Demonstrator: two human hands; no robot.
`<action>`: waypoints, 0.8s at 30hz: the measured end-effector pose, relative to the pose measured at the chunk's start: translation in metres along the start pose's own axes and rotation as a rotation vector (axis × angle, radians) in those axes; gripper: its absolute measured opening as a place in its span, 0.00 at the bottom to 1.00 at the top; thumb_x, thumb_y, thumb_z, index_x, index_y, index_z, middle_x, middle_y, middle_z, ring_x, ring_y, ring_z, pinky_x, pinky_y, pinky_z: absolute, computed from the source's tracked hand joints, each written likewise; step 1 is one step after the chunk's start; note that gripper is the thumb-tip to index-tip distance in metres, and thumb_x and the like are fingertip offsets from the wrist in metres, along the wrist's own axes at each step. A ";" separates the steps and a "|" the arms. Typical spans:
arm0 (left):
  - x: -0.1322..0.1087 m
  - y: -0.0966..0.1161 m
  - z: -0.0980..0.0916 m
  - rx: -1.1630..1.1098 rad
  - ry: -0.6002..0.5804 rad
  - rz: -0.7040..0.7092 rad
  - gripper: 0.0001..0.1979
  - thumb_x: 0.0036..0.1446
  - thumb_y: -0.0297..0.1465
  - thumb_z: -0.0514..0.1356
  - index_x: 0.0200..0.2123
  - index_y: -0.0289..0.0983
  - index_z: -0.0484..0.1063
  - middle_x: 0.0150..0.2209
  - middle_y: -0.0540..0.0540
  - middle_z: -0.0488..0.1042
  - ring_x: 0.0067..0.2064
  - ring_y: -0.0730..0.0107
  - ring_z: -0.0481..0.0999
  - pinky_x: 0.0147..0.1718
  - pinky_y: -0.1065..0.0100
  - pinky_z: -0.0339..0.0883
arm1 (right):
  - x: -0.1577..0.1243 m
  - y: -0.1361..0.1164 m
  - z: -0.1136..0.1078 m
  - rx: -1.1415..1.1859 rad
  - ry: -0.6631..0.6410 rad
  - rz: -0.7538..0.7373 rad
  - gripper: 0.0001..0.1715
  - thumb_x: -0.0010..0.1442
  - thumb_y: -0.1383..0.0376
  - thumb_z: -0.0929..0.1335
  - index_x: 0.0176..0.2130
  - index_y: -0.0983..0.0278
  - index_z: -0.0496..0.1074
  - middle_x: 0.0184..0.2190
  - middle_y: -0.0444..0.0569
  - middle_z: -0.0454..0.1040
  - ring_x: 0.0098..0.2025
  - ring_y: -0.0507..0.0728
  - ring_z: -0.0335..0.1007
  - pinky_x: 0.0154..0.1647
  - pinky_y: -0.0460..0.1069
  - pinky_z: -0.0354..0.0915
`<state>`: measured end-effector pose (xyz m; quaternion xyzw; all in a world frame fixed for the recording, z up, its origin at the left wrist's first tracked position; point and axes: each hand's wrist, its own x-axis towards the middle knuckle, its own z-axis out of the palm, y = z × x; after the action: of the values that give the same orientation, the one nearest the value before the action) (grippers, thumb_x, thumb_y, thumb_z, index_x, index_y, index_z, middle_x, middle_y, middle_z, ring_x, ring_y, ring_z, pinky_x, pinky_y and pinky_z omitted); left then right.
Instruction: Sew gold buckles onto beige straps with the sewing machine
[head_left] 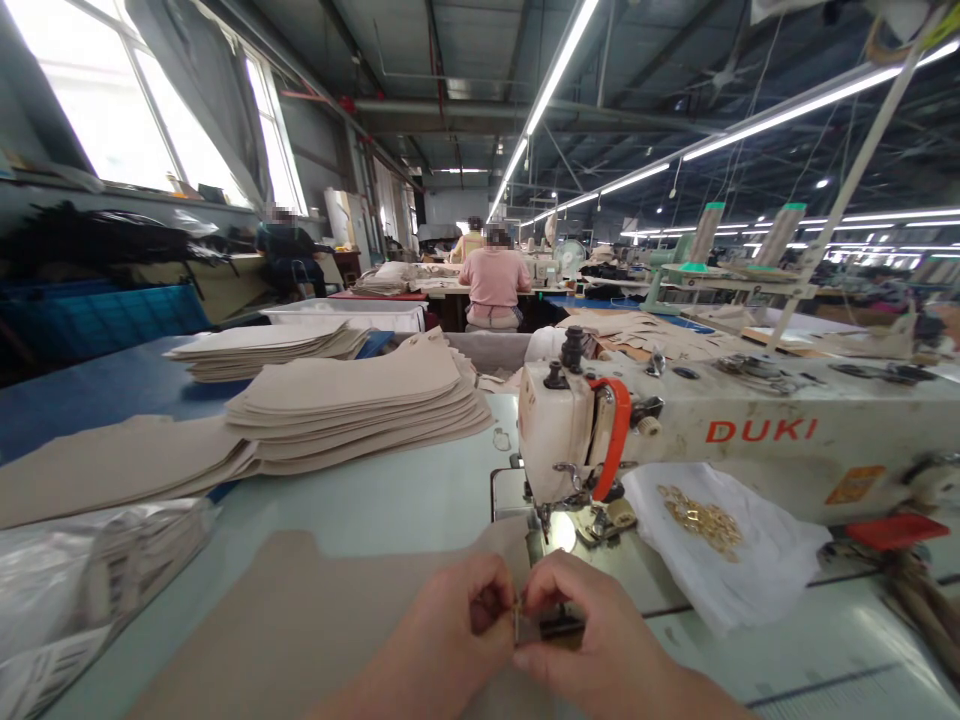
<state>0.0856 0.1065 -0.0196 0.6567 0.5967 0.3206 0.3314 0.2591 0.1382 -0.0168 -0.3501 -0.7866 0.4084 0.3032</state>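
Pinching from both sides, the left hand (454, 610) and right hand (596, 620) meet toward the desk's near edge, each grip brought together, thumb to finger, on a small narrow piece (517, 612) too blurred to identify. Two hands on so slight a thing probably give finer control than one could. It sits over the right-hand border of a beige panel (315, 600), which lies flat on the desk (375, 505), likely so that the desk bears its weight while the fingers work.

Just beyond the hands stands the sewing machine (559, 430), its needle end close to the panel's top right corner; working beside it presumably spares a long reach. To the right, gold metal pieces (701, 520) lie heaped on white plastic sheeting (772, 545), which would keep such small parts from scattering.

Toward the desk's far left corner rests a stack of panels (352, 395), apparently set there to leave elbow room. A clear plastic bag (82, 570) lies by the left edge, outside the hands' working space.
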 end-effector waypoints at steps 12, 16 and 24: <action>0.002 -0.003 0.001 -0.079 0.009 0.025 0.06 0.42 0.23 0.52 0.24 0.37 0.66 0.23 0.54 0.66 0.26 0.73 0.66 0.25 0.74 0.58 | 0.001 0.005 0.001 0.137 0.124 -0.160 0.07 0.46 0.75 0.63 0.24 0.64 0.66 0.28 0.47 0.73 0.30 0.52 0.68 0.32 0.44 0.62; 0.003 -0.001 0.003 -0.216 0.018 -0.010 0.04 0.42 0.25 0.54 0.23 0.37 0.67 0.23 0.53 0.69 0.26 0.72 0.68 0.26 0.73 0.61 | 0.002 0.011 0.008 0.324 0.169 -0.022 0.05 0.45 0.73 0.64 0.23 0.64 0.67 0.28 0.48 0.73 0.31 0.53 0.70 0.30 0.44 0.65; 0.011 -0.012 0.012 -0.555 0.020 -0.046 0.05 0.42 0.28 0.61 0.26 0.37 0.67 0.24 0.51 0.72 0.28 0.71 0.73 0.29 0.72 0.65 | 0.007 0.023 0.016 0.370 0.233 0.080 0.04 0.48 0.70 0.64 0.24 0.64 0.68 0.28 0.49 0.75 0.29 0.56 0.70 0.29 0.47 0.65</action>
<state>0.0896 0.1180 -0.0355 0.5239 0.5041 0.4708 0.4998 0.2498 0.1463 -0.0425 -0.3644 -0.6433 0.5143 0.4345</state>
